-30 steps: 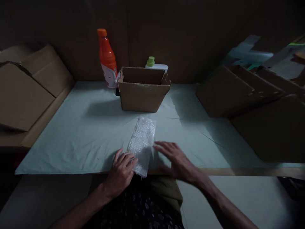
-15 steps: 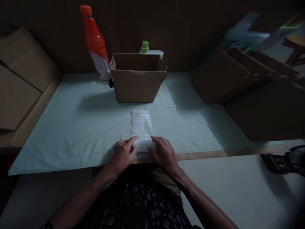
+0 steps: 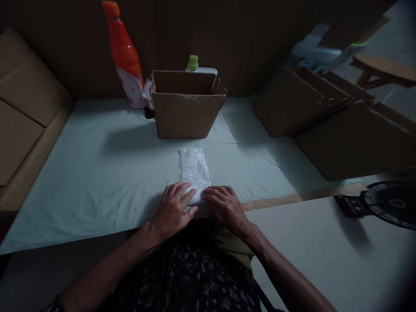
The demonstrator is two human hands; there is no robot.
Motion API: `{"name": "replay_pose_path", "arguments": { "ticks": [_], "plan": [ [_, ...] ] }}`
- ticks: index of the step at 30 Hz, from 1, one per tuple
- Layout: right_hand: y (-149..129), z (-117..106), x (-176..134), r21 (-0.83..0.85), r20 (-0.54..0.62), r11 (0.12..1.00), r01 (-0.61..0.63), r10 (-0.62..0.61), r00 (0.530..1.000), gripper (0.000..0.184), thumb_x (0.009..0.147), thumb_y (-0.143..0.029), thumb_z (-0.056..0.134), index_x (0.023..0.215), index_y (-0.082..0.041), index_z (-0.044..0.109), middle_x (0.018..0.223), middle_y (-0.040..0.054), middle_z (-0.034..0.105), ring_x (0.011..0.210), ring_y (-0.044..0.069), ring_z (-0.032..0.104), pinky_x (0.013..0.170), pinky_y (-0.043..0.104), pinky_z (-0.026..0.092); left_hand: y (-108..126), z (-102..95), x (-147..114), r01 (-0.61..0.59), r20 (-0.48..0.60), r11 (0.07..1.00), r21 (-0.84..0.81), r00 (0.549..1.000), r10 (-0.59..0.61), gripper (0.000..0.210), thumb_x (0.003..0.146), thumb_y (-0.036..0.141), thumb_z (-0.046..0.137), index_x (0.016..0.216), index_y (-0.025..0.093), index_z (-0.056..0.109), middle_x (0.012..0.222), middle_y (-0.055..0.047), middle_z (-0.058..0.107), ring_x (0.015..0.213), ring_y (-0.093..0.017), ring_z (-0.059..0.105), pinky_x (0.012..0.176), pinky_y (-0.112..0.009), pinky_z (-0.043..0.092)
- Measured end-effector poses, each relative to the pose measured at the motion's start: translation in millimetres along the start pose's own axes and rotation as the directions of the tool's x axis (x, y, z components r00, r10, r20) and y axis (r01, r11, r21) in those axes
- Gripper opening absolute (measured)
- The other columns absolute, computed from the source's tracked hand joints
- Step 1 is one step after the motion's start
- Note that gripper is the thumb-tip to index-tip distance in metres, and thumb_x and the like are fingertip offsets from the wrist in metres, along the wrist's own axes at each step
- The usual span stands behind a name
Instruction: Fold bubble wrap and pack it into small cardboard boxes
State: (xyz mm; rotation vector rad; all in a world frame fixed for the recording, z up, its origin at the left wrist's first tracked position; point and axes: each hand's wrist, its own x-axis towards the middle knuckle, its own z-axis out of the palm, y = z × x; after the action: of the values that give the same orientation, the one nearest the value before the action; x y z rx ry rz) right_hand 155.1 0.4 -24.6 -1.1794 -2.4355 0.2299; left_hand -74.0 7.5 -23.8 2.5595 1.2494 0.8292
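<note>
A flat bubble wrap piece lies on the pale cloth at the front edge of the table. My left hand rests at its near left corner with fingers spread and thumb apart, the fingertips on the wrap. On the other side, my right hand lies over the near right corner, its fingers stretched out and touching the wrap's edge. Its thumb is mostly hidden. Whether anything is inside the wrap I cannot tell.
An open cardboard box stands beyond the wrap, with a red-orange bottle and a green-capped white bottle behind it. More cardboard boxes stand at right. A black fan is at the lower right, and a wooden stool further back.
My left hand has shifted slightly right and its fingers have spread. My right fingers have drawn together at the wrap's edge. The view has turned a little right.
</note>
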Motion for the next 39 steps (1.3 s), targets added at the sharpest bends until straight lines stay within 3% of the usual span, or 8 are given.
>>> {"name": "replay_pose_path", "arguments": {
  "ticks": [4, 9, 16, 23, 28, 31, 34, 39],
  "plan": [
    [1, -8, 1, -0.002, 0.075, 0.999, 0.035, -0.035, 0.997, 0.038, 0.088, -0.014, 0.057, 0.125, -0.016, 0.063, 0.129, 0.0139, 0.068, 0.112, 0.027, 0.063, 0.092, 0.044, 0.047, 3, 7.2, -2, -0.031, 0.107, 0.999, -0.023, 0.994, 0.033, 0.04, 0.083, 0.013, 0.063, 0.123, 0.02, 0.06, 0.12, -0.008, 0.069, 0.114, -0.027, 0.059, 0.099, -0.046, 0.047],
    [12, -10, 4, -0.032, 0.105, 0.997, 0.07, -0.066, 0.992, 0.03, 0.094, -0.011, 0.051, 0.121, -0.017, 0.065, 0.126, 0.0119, 0.07, 0.11, 0.025, 0.064, 0.091, 0.042, 0.046, 2, 15.1, 1, 0.023, 0.064, 1.0, 0.003, 0.998, -0.023, 0.04, 0.08, 0.009, 0.063, 0.119, 0.018, 0.063, 0.115, -0.008, 0.071, 0.106, -0.026, 0.062, 0.092, -0.044, 0.05],
    [21, 2, 3, 0.077, -0.003, 0.996, -0.046, 0.046, 0.999, 0.022, 0.099, -0.017, 0.05, 0.111, -0.02, 0.068, 0.09, 0.0057, 0.076, 0.08, 0.02, 0.068, 0.079, 0.034, 0.049, -2, 15.1, -3, 0.179, -0.028, 0.974, -0.136, 0.982, -0.184, 0.031, 0.087, 0.01, 0.057, 0.113, 0.02, 0.069, 0.103, -0.005, 0.077, 0.094, -0.02, 0.07, 0.086, -0.036, 0.056],
    [25, 3, -3, -0.004, -0.211, 1.0, -0.026, 0.025, 0.977, 0.028, 0.096, -0.024, 0.057, 0.121, -0.02, 0.065, 0.121, 0.0139, 0.069, 0.106, 0.028, 0.063, 0.086, 0.043, 0.049, -3, 24.0, 1, 0.389, -0.078, 0.921, -0.029, 0.917, -0.39, 0.029, 0.083, 0.015, 0.061, 0.11, 0.02, 0.071, 0.095, -0.005, 0.076, 0.084, -0.02, 0.069, 0.081, -0.034, 0.057],
    [29, 5, 5, -0.005, -0.021, 0.996, 0.093, -0.093, 0.995, 0.034, 0.093, -0.021, 0.06, 0.127, -0.022, 0.064, 0.132, 0.0114, 0.066, 0.125, 0.029, 0.055, 0.097, 0.046, 0.044, -1, 24.0, 4, 0.348, -0.175, 0.928, 0.135, 0.93, -0.324, 0.034, 0.087, 0.023, 0.065, 0.12, 0.017, 0.066, 0.11, -0.011, 0.071, 0.101, -0.027, 0.066, 0.091, -0.042, 0.055],
    [29, 6, 10, 0.012, -0.044, 0.996, 0.088, -0.087, 0.995, 0.022, 0.098, -0.019, 0.054, 0.115, -0.022, 0.068, 0.122, 0.0073, 0.072, 0.119, 0.025, 0.061, 0.095, 0.042, 0.043, -2, 18.8, -1, 0.15, -0.152, 0.983, 0.109, 0.98, -0.132, 0.043, 0.087, 0.033, 0.07, 0.127, 0.017, 0.062, 0.129, -0.015, 0.064, 0.12, -0.03, 0.059, 0.101, -0.047, 0.05],
    [27, 2, 8, 0.085, -0.091, 0.993, 0.077, -0.069, 0.993, 0.018, 0.1, -0.019, 0.052, 0.107, -0.021, 0.068, 0.111, 0.0063, 0.076, 0.107, 0.023, 0.066, 0.09, 0.04, 0.043, -4, 14.4, -6, 0.013, -0.082, 1.0, 0.002, 0.997, -0.013, 0.037, 0.09, 0.021, 0.063, 0.127, 0.021, 0.062, 0.12, -0.01, 0.07, 0.116, -0.026, 0.06, 0.1, -0.045, 0.05],
    [24, -5, -1, 0.213, -0.065, 0.977, -0.021, 0.036, 0.997, 0.023, 0.1, -0.021, 0.05, 0.117, -0.02, 0.066, 0.095, 0.0074, 0.076, 0.085, 0.021, 0.067, 0.084, 0.04, 0.047, 1, 12.9, -4, 0.133, -0.054, 0.984, -0.121, 0.989, -0.14, 0.033, 0.089, 0.014, 0.055, 0.118, 0.021, 0.068, 0.098, -0.006, 0.073, 0.093, -0.02, 0.064, 0.086, -0.038, 0.053]
  ]
}}
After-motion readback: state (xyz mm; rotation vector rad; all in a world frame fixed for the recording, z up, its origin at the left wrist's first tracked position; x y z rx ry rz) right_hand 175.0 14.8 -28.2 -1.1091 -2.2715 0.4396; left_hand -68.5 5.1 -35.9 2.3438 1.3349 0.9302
